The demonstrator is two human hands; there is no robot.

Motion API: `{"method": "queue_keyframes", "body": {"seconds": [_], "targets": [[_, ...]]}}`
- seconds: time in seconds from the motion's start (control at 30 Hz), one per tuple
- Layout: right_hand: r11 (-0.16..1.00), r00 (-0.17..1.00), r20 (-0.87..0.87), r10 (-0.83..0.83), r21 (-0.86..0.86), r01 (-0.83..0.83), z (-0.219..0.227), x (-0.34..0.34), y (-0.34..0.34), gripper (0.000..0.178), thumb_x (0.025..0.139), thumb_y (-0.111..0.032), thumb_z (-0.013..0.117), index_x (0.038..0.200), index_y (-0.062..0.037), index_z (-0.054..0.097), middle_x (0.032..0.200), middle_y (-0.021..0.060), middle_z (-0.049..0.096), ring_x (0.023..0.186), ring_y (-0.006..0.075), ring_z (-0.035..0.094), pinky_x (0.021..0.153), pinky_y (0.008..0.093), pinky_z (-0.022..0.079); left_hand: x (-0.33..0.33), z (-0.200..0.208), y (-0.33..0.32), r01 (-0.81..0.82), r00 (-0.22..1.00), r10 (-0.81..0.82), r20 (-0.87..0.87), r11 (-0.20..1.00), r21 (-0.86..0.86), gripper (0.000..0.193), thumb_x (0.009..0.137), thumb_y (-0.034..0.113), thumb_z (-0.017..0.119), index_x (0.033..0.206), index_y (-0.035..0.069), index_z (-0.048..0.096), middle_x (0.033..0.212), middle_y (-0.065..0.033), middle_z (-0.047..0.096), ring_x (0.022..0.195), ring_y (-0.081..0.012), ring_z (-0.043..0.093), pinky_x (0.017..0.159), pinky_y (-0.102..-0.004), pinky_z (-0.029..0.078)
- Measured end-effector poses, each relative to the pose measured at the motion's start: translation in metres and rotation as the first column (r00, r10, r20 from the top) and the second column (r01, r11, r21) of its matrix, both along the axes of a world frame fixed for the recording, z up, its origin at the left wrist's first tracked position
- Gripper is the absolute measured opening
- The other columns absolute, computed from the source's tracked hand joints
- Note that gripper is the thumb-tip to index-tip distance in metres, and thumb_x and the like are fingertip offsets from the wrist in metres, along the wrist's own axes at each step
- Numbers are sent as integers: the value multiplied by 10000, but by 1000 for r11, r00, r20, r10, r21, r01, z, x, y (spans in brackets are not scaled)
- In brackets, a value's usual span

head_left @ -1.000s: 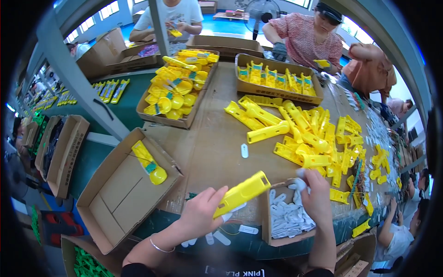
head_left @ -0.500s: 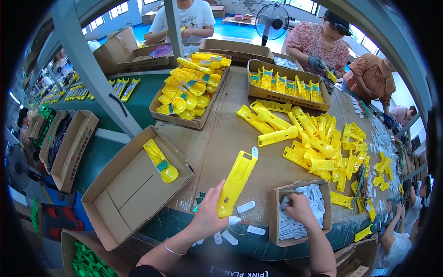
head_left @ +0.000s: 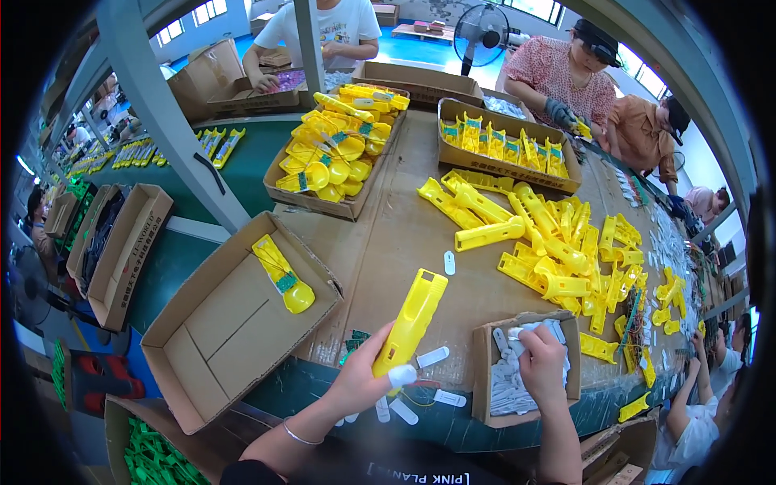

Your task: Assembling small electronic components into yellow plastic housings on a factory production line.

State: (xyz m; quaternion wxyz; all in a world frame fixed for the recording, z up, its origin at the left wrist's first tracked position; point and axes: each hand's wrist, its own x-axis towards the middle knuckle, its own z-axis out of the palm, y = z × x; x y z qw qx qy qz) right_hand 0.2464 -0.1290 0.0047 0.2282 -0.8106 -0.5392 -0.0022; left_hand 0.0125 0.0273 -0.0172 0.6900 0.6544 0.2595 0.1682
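Note:
My left hand (head_left: 365, 373), a white cover on its thumb tip, grips a yellow plastic casing (head_left: 411, 319) that stands tilted above the table's front edge. At the right, my right hand (head_left: 541, 364) is over a small cardboard box (head_left: 483, 372) of white plastic strips (head_left: 509, 392). Its fingers are closed; something white shows at the fingertips, but whether it is a strip or a finger cover I cannot tell. Several loose white strips lie around my left hand, one strip (head_left: 449, 262) beyond the casing. Small green circuit boards (head_left: 353, 343) lie beside that hand.
A cardboard tray (head_left: 174, 368) at left holds one yellow part with a green board (head_left: 284, 279). Yellow casings (head_left: 558, 242) are heaped right of centre. Filled boxes (head_left: 356, 208) stand behind. A metal post (head_left: 174, 121) rises at left. Co-workers (head_left: 566, 81) work across the table.
My right hand has lifted slightly out of the strips, toward the box's far side. The casing in my left hand has shifted slightly nearer and turned a little.

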Motion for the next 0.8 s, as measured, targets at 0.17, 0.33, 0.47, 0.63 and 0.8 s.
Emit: {"method": "queue_keyframes", "body": {"seconds": [0.17, 0.33, 0.47, 0.63, 0.8], "targets": [[907, 857, -331, 394, 292, -304, 29, -73, 24, 351, 659, 17, 616, 1006, 42, 566, 921, 172, 575, 791, 292, 600, 667, 312, 492, -3, -12, -15, 84, 977, 28, 211, 859, -505, 681, 834, 225, 608, 1362, 18, 231, 1256, -104, 424, 1119, -161, 453, 918, -285, 396], [888, 601, -673, 431, 434, -151, 6, -86, 18, 316, 766, 22, 598, 1074, 45, 535, 929, 104, 594, 764, 170, 602, 668, 240, 490, 8, -14, -26, 180, 945, -14, 327, 857, -483, 718, 822, 205, 620, 1370, 20, 196, 1313, -100, 371, 1196, -178, 391, 967, -301, 352], [930, 286, -907, 309, 351, 108, -1, -105, 28, 301, 808, 4, 597, 1076, 17, 460, 886, 87, 615, 807, 148, 627, 701, 236, 508, 3, -18, -32, 154, 936, 9, 353, 889, -432, 758, 808, 209, 635, 1377, 19, 172, 1324, -106, 359, 1203, -181, 385, 976, -305, 342], [937, 272, -929, 250, 303, 176, -12, -118, 31, 200, 807, -8, 609, 955, -9, 474, 870, 84, 612, 778, 123, 617, 702, 223, 498, -2, -17, -37, 58, 954, -7, 301, 985, -161, 850, 789, 240, 655, 1391, 12, 101, 1342, -125, 337, 1214, -193, 374, 982, -320, 335], [927, 251, -928, 274, 325, 189, -20, -123, 34, 178, 805, -13, 614, 933, -6, 490, 860, 79, 615, 762, 109, 609, 692, 222, 493, -7, -23, -38, 15, 978, -9, 210, 999, -28, 890, 777, 257, 665, 1392, 7, 73, 1297, -143, 392, 1160, -218, 439, 946, -326, 371]]}}
